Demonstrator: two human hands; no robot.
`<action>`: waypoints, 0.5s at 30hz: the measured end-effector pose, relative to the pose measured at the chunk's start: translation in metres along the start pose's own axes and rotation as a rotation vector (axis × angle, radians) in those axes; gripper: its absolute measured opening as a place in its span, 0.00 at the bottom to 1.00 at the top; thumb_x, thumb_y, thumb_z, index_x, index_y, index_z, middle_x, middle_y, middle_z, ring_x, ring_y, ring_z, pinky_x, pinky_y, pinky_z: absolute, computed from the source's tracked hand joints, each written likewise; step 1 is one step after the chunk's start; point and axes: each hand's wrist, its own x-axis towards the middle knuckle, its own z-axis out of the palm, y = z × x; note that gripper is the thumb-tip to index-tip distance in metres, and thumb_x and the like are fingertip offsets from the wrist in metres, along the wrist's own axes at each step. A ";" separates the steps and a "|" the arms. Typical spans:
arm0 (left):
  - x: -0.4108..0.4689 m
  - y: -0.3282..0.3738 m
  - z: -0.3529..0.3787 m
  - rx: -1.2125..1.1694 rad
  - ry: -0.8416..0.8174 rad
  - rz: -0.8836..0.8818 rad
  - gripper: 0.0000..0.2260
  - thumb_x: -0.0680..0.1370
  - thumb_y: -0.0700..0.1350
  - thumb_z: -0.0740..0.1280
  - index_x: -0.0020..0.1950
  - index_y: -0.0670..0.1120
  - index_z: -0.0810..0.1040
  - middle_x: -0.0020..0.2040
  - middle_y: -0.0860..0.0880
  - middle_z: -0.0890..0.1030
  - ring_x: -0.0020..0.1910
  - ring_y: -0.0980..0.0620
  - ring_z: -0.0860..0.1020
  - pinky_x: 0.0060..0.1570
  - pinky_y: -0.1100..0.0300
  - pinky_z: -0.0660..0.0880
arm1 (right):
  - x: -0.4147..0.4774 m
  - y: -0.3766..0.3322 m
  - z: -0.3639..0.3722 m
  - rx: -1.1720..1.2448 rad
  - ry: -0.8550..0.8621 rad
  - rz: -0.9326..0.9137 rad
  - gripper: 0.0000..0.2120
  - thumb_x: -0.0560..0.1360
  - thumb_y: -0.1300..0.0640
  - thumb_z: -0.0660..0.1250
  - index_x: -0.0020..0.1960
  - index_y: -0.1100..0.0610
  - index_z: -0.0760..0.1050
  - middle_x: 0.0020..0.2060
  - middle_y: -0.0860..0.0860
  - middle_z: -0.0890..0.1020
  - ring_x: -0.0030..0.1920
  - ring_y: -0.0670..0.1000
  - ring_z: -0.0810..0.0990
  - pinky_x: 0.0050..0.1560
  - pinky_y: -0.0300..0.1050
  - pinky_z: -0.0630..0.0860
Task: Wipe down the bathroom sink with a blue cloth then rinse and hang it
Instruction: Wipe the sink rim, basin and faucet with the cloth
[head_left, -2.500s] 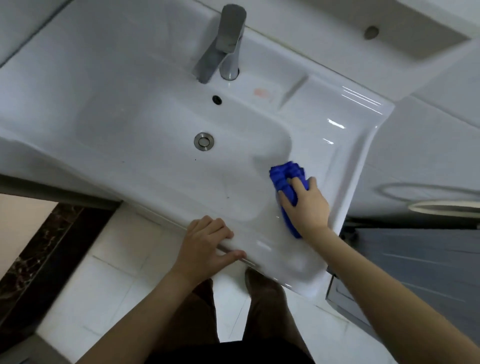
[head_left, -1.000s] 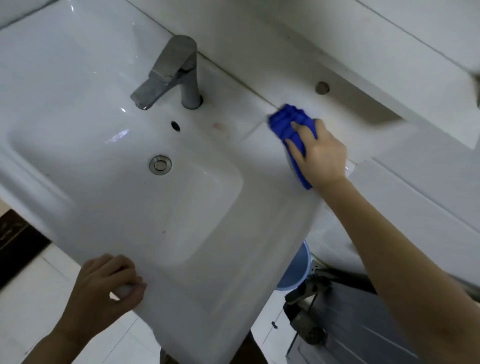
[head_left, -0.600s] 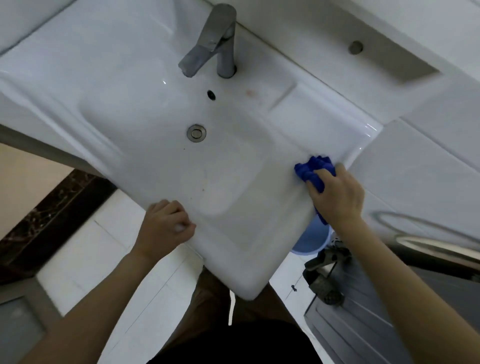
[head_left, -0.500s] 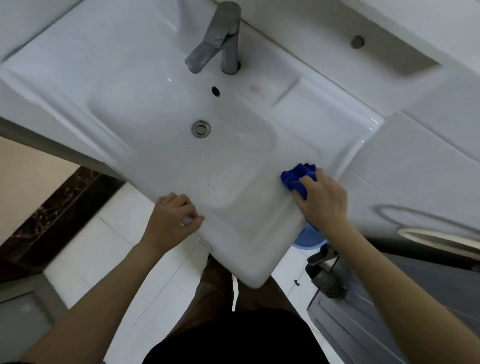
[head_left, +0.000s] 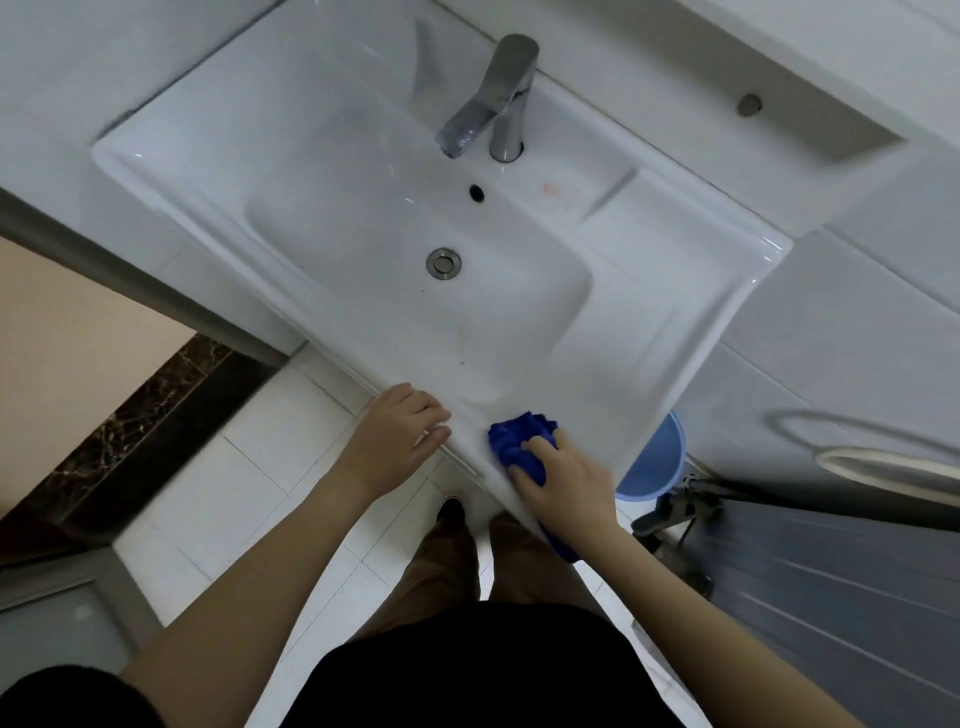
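The white ceramic sink fills the middle of the view, with a chrome tap at its back and a round drain in the basin. My right hand presses a bunched blue cloth onto the sink's front rim, near its front corner. A tail of the cloth hangs below my wrist. My left hand rests on the front rim just left of the cloth, fingers curled over the edge, holding nothing else.
A blue bucket stands on the floor under the sink's right side, next to a dark metal fitting and a grey panel. White floor tiles lie below, with my legs and shoes beneath the sink's front corner. A dark marble threshold runs at left.
My right hand slid the blue cloth from the sink's right rim down to the front rim near the corner. My left hand stayed on the front edge, and the two hands are now close together.
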 end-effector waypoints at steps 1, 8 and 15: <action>-0.001 0.003 -0.003 0.002 -0.010 0.006 0.17 0.80 0.53 0.58 0.55 0.45 0.82 0.51 0.50 0.82 0.52 0.49 0.78 0.67 0.51 0.69 | 0.000 0.001 -0.005 0.057 -0.040 0.018 0.10 0.76 0.44 0.64 0.51 0.49 0.77 0.45 0.46 0.76 0.40 0.48 0.73 0.38 0.43 0.66; -0.022 0.034 -0.050 -0.110 0.102 -0.102 0.19 0.80 0.54 0.55 0.51 0.44 0.82 0.46 0.49 0.81 0.45 0.51 0.78 0.47 0.57 0.76 | 0.001 -0.009 -0.050 0.710 -0.066 0.172 0.08 0.75 0.52 0.71 0.41 0.55 0.78 0.33 0.49 0.81 0.34 0.48 0.77 0.40 0.50 0.75; -0.108 0.071 -0.060 -0.311 0.403 -0.504 0.16 0.81 0.54 0.57 0.62 0.51 0.79 0.55 0.57 0.79 0.56 0.59 0.75 0.52 0.76 0.64 | -0.002 -0.023 -0.092 0.914 -0.031 0.087 0.09 0.76 0.54 0.70 0.39 0.56 0.77 0.32 0.53 0.79 0.34 0.54 0.76 0.37 0.48 0.72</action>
